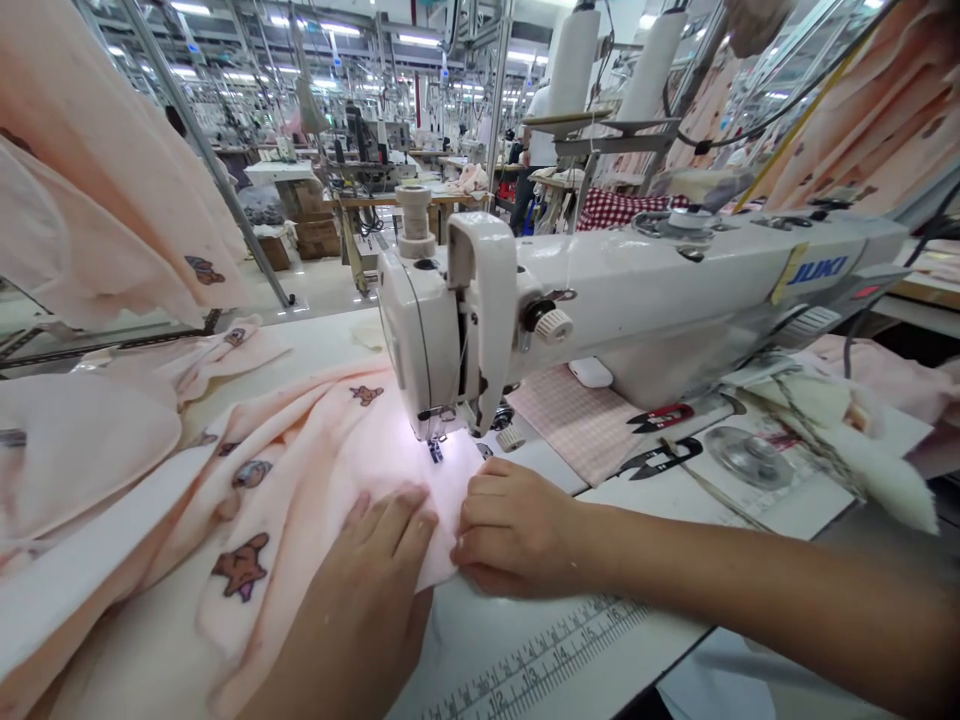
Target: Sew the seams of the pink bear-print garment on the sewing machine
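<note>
A white sewing machine [637, 290] stands before me, its lamp lighting the presser foot [435, 452]. Pale pink fabric [300, 480] printed with brown animal figures runs under the foot and spreads left in folds. My left hand [379, 560] rests on the fabric just in front of the foot, fingers stretched out flat. To the right of it, my right hand [517, 530] has its fingers curled together, gripping the fabric's right edge. Its thumb is hidden from me.
Two thread snips [664, 455], [660, 418] and a clear round dish [750, 458] lie right of the needle area. A pink checked cloth [574, 415] is under the machine arm. A printed ruler scale [555, 670] crosses the table's front. Pink fabric [112, 190] hangs at left.
</note>
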`<state>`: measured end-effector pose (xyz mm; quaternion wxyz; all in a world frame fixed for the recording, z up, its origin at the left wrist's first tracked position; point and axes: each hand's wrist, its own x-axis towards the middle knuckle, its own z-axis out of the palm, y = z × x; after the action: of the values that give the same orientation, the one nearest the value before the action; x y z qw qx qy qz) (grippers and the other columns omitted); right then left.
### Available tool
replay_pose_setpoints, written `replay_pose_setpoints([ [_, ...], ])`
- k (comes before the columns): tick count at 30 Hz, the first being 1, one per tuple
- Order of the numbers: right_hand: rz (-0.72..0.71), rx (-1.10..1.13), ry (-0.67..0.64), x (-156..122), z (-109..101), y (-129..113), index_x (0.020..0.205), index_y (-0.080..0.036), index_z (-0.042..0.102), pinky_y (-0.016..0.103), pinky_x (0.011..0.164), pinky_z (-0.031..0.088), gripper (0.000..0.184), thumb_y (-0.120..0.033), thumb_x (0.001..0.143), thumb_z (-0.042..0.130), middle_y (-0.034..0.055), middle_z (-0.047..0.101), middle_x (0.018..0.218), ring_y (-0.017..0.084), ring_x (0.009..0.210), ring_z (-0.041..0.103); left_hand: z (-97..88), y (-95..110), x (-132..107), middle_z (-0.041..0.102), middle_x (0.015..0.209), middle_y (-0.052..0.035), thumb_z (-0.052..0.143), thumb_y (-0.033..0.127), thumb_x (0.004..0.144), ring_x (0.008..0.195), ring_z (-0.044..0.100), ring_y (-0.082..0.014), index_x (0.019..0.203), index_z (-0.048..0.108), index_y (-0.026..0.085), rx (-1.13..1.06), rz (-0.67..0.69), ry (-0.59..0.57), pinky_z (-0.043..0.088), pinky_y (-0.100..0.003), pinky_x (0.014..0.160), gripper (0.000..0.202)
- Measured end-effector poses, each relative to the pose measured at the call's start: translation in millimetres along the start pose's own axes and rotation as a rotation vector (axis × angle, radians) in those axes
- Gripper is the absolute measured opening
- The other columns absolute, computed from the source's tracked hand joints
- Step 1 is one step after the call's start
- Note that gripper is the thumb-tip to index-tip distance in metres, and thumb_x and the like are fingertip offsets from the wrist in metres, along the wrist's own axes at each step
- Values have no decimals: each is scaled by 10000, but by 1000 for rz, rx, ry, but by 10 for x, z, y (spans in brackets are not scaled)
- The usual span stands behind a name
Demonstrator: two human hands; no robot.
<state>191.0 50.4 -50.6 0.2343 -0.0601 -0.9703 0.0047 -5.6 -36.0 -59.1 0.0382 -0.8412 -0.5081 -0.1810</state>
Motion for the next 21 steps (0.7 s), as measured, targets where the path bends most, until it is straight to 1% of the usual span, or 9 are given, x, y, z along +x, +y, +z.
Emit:
replay_pose_setpoints([
  [2,16,-6,10,27,11,31,760,-187,635,318,655,337,175,-224,857,495,-3,581,677,152,669,482,12,-45,31,574,1227,-130,466,86,738,1153,535,-294,1116,491,185,-9,-16,-25,436,-601,967,392],
  [4,34,-10,2,60,8,82,748,-186,636,312,661,347,191,-219,861,487,-2,586,677,150,675,493,-4,-111,100,549,1268,-120,456,106,763,1204,498,-285,1135,486,196,-35,-20,-80,409,-599,997,383],
  [7,59,-13,-34,100,-12,157,740,-175,646,299,695,376,232,-214,883,468,14,599,705,152,721,516,-51,-215,225,511,1324,-112,429,118,791,1251,456,-270,1147,483,202,-69,-18,-167,384,-584,1022,371],
  [9,64,-17,-46,109,-16,189,751,-174,653,293,698,386,236,-224,895,473,20,608,728,158,740,519,-68,-268,284,492,1346,-117,416,121,794,1261,445,-272,1147,489,195,-76,-23,-192,375,-580,1027,369],
  [14,75,2,-57,109,50,212,768,-179,663,280,660,391,230,-234,902,485,19,615,724,153,698,503,-38,-332,294,482,1363,-131,388,120,812,1272,443,-273,1179,495,180,-80,11,-182,372,-577,1029,387],
  [17,80,18,-70,114,76,197,763,-179,665,282,668,403,221,-221,890,490,19,612,724,150,693,503,-49,-314,248,485,1373,-131,400,132,820,1290,431,-278,1199,499,179,-79,4,-189,356,-588,1041,394],
  [19,77,25,-80,110,70,177,767,-176,667,286,674,409,213,-222,881,493,25,606,730,154,698,501,-81,-261,222,493,1372,-121,434,217,858,1281,444,-282,1195,509,200,-95,-22,-177,372,-580,1032,346],
  [21,68,31,-86,98,56,163,763,-170,664,294,660,407,210,-231,871,494,34,593,730,159,690,490,-110,-193,225,539,1325,-100,442,322,893,1236,491,-272,1163,526,230,-122,-77,-139,379,-571,1027,297],
])
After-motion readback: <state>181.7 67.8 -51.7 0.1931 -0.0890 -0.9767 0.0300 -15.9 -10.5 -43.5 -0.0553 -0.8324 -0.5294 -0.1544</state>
